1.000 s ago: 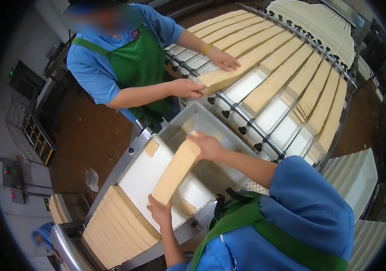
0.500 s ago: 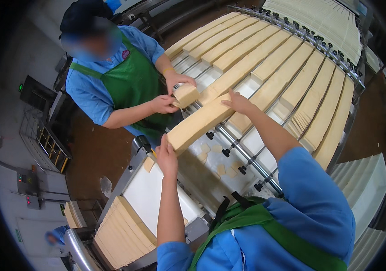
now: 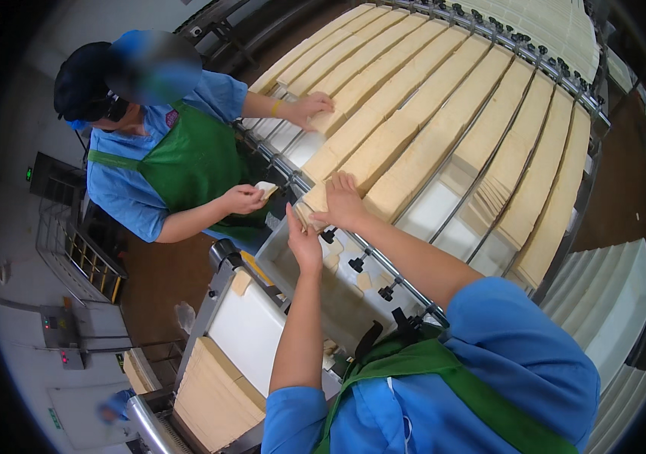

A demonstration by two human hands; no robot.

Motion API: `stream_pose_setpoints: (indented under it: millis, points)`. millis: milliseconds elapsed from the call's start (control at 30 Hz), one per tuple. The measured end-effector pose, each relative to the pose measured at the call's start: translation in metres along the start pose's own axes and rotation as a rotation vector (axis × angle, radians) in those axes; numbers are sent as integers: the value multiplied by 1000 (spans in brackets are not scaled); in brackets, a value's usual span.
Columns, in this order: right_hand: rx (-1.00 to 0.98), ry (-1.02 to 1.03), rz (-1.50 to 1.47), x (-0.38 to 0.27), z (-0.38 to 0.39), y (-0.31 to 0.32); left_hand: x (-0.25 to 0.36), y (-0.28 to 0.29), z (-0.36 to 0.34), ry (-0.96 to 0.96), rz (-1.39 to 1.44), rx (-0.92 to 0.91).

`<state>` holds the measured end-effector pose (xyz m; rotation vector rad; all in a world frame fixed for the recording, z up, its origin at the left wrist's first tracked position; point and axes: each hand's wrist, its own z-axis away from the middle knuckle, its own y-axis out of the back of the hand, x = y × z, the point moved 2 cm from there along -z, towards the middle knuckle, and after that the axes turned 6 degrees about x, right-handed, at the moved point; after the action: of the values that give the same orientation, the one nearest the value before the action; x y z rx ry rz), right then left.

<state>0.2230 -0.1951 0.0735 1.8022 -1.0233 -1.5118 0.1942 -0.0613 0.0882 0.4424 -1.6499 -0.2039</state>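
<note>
Long pale-tan slab (image 3: 383, 155) now sits in its lane on the roller rack (image 3: 565, 91), near end at the rack's near edge. Most lanes are loaded, though some show bare white stretches toward the right; a stack of cut tan sheets (image 3: 213, 397) waits on the worktop below. So placement looks nearly done, only squaring up left. Right hand (image 3: 342, 200) lies flat, fingers spread, pressing on the slab's near end. Left hand (image 3: 302, 242) is open, palm against the end face, grasping nothing. Co-worker in green apron (image 3: 187, 163) has one hand on a neighbouring slab.
</note>
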Motion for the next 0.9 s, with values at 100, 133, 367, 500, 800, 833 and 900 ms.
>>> stream_pose_setpoints:
  millis: [100,133,367,500,800,833,900]
  points:
    - [129,49,-143,4,4,0,12,0,17,22,24,8]
    - [117,82,-240,3,6,2,16,1,22,14,101,40]
    - [284,-2,-567,-18,42,41,39,30,54,-147,214,49]
    - [356,-23,-463,15,108,87,-3,72,89,-123,-41,-22]
    - [-50,-383,-16,125,221,134,-81,146,240,318,-76,-123]
    - [-77,-408,3,128,219,132,-87,142,251,359,-34,-171]
    - [-149,-459,13,127,205,134,-82,135,259,337,8,-202]
